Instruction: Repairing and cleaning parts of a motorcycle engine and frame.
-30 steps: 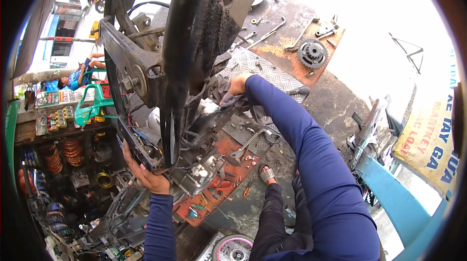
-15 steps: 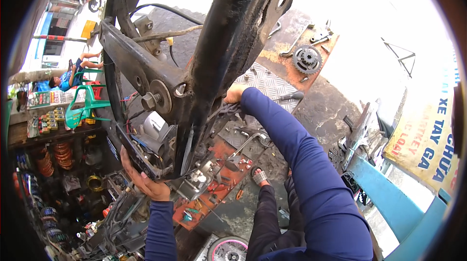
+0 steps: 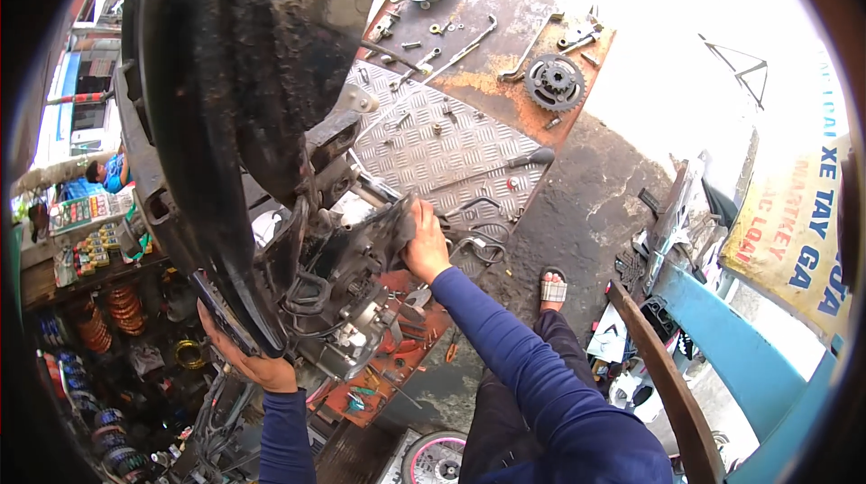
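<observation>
A black motorcycle frame (image 3: 212,114), dusty and scuffed, fills the upper left and leans close to my head. My left hand (image 3: 248,358) cups its lower end from the left side, palm and fingers against the dark edge. My right hand (image 3: 426,245) grips a dark, grimy plate-like part (image 3: 390,222) on the right of the assembly; its fingertips are partly hidden. Between the hands sits the engine (image 3: 356,335), with bare metal casing and dark grimy areas. Cables and a black bracket hang beside it.
A diamond-plate metal sheet (image 3: 442,146) lies on a rusty orange bench, bearing a sprocket-like gear (image 3: 555,82), wrenches and bolts. A blue bench (image 3: 731,349) stands at right beside a yellow banner (image 3: 789,222). Shelves of coiled parts are at left; a pink-rimmed wheel (image 3: 437,461) lies below.
The frame has swung left and tilted nearer to me, uncovering the metal sheet. My right hand has come from behind the frame to lower on the assembly; my left stays at its lower end.
</observation>
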Tool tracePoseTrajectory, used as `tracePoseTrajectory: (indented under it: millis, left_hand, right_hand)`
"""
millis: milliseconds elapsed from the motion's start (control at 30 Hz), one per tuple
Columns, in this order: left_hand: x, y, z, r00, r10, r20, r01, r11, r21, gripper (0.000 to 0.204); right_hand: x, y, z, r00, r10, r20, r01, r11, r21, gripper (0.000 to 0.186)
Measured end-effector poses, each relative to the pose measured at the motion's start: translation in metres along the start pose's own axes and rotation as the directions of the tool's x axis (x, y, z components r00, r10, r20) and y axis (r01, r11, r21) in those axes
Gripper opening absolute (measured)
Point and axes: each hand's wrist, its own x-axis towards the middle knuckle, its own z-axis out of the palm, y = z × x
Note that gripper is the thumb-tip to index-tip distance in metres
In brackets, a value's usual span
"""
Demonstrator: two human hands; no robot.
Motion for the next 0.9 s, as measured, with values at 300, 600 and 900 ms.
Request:
tracePoseTrajectory:
  millis: [300,600,900]
  left_hand:
    - [0.003,0.005,-0.003,0.999,0.052,0.007,-0.052,0.995,0.087,0.069]
    - [-0.014,-0.038,-0.014,0.991,0.136,0.008,-0.137,0.989,0.052,0.068]
    - [0.003,-0.004,-0.008,0.997,0.074,-0.02,-0.076,0.992,-0.099,0.043]
  right_hand:
    - [-0.006,0.041,0.022,0.943,0.307,-0.13,-0.329,0.917,-0.226,0.061]
    - [-0.005,-0.02,0.019,0.971,0.168,-0.168,-0.175,0.984,-0.023,0.076]
    - [-0.003,0.018,0.029,0.942,0.316,-0.11,-0.325,0.943,-0.077,0.056]
